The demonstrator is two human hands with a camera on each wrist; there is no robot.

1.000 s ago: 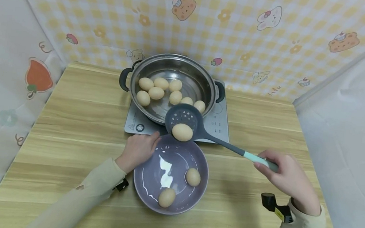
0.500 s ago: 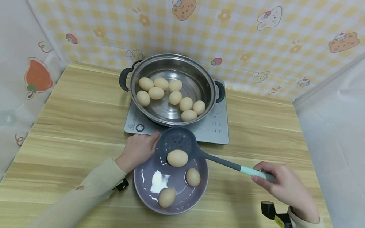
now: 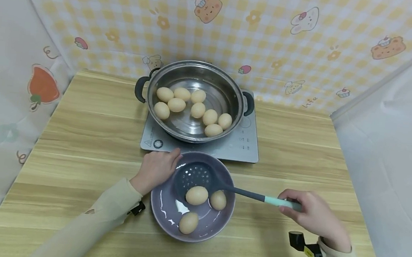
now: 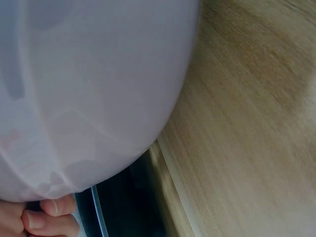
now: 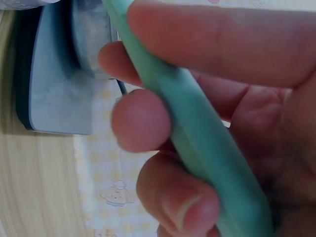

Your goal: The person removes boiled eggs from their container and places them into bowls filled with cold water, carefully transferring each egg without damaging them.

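My right hand (image 3: 311, 213) grips the mint handle of a dark grey skimmer (image 3: 195, 175), fingers curled round it in the right wrist view. The skimmer's perforated head is down inside a purple bowl (image 3: 164, 201), carrying an egg (image 3: 197, 195) at its near edge. Two more eggs lie in the bowl, one egg (image 3: 218, 200) on the right and another egg (image 3: 188, 223) towards the front. My left hand (image 3: 154, 171) holds the bowl's upper left rim. In the left wrist view, fingertips (image 4: 44, 221) curl by the bowl's pale outer wall.
Behind the bowl, a steel pot (image 3: 216, 77) with black side handles holds several eggs. It stands on a grey induction cooker (image 3: 245, 151). Wood-grain tabletop (image 3: 90, 134) surrounds them. A checked, cartoon-printed cloth (image 3: 266, 39) rises at the back, with pale sheets on both sides.
The skimmer with its egg has moved from over the pot's near rim down into the bowl, my right hand travelling towards me and slightly left. My left hand has stayed at the rim.
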